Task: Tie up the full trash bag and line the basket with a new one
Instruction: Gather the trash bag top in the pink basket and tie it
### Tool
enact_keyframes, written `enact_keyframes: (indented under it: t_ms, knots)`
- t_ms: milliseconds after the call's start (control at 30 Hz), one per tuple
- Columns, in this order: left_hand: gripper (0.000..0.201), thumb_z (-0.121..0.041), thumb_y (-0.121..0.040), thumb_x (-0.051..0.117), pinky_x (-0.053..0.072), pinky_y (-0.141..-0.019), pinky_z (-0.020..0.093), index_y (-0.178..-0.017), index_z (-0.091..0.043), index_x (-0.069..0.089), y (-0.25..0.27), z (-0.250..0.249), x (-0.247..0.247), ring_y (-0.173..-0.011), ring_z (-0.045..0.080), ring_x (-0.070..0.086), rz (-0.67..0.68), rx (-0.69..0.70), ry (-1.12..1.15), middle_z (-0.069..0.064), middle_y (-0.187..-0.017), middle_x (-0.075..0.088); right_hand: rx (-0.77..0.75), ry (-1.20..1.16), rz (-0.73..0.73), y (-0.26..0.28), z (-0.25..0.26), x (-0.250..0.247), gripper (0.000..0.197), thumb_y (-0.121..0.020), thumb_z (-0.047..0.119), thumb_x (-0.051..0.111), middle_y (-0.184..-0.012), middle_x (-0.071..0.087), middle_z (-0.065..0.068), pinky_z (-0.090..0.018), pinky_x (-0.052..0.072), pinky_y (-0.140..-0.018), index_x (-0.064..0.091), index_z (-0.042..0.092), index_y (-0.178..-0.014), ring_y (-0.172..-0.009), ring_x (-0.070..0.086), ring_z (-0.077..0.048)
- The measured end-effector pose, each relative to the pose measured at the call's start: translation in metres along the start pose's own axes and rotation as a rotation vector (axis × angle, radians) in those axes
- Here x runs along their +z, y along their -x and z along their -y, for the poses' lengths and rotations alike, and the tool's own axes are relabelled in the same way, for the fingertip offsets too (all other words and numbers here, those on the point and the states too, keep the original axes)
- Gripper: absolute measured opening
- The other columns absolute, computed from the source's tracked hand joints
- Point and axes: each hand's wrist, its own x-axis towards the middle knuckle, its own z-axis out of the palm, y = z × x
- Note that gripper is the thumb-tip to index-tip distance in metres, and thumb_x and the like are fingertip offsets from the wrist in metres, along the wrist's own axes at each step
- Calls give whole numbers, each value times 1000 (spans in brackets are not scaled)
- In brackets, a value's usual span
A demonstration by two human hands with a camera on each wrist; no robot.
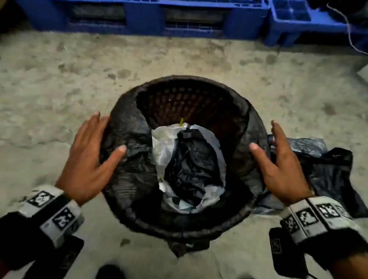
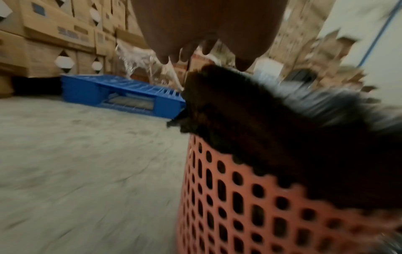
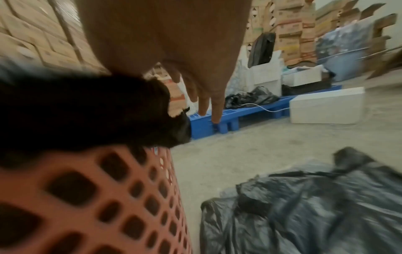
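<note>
A round perforated orange-red basket [image 1: 182,91] [image 2: 272,214] [image 3: 87,197] stands on the concrete floor. A black trash bag [image 1: 130,140] [image 2: 261,120] [image 3: 87,106] lines it, folded over the rim, with white and black plastic rubbish [image 1: 188,161] inside. My left hand [image 1: 90,152] [image 2: 195,34] hovers open by the basket's left rim, fingers straight. My right hand [image 1: 279,161] [image 3: 174,60] is open at the right rim, fingers spread. A loose, crumpled black bag [image 1: 329,171] [image 3: 304,206] lies on the floor just right of the basket.
Blue plastic pallets [image 1: 144,12] [image 2: 121,96] [image 3: 239,116] line the far side. Stacked cardboard boxes [image 2: 54,34] [image 3: 293,25] rise behind them. A white foam box [image 3: 328,106] sits far right. My shoes [image 1: 110,275] stand at the near edge, close to the basket.
</note>
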Motion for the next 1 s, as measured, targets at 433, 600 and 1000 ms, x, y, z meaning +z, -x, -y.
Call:
enact_keyframes:
  t_ms: [433,600,1000]
  knots:
    - [57,-23,-60,55,17,-106,17,-109,-52,55,-14,20,29,-121,-29,20,-125,180,326,-26,-144,27,-198,-431,-55,-16,-30,15,32,-87,32,54,-89,75,2,-8,53,-59,55,37,-118,-76,70,3]
    - [62,-37,-68,58,11,-107,18,-128,-27,49,-11,12,18,-134,0,13,-41,189,193,2,-156,17,-187,-379,-202,-16,-33,9,16,-96,18,48,-85,70,-8,-13,53,-50,58,15,-108,-61,67,-1]
    - [44,-5,-87,52,25,-114,31,-125,-26,47,-8,7,20,-134,13,35,-100,35,610,0,-147,38,-805,-78,17,11,103,-10,14,-89,8,57,-66,62,-12,-35,47,-56,64,20,-93,-56,60,-26]
